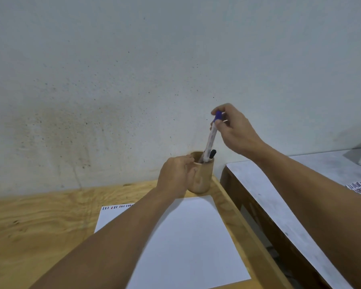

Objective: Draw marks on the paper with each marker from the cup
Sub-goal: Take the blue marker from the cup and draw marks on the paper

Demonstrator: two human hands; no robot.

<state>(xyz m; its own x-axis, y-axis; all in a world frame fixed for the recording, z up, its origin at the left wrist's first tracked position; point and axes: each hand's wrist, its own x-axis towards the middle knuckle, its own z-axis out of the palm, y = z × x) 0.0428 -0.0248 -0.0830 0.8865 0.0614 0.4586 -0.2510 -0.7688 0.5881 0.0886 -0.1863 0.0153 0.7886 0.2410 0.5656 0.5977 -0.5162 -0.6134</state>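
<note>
**Marker half in the cup, held at its blue cap**

The right hand (236, 130) pinches the blue cap end of a white-barrelled marker with a blue cap (212, 138) between the thumb and the fingertips. The long axis of the marker runs steeply, leaning a little to the right at the top. Its lower end is inside the mouth of the round light-wooden cup (202, 176), and its cap is well above the rim. So the cup lies straight below the fingers, along the line of the marker, and any move up or down must follow this slanted line, so that the barrel does not push on the rim.

The left hand (175, 176) is wrapped around the left side of the cup, with the thumb at the rim, and I judge that it steadies the cup. A black-capped marker (212, 153) stands inside, touching or just beside the white barrel; it may be dragged along.

The white sheet of paper (188, 236) lies on the plywood table (29, 226) just in front of the cup, with short coloured marks (117, 207) along its far edge.
</note>
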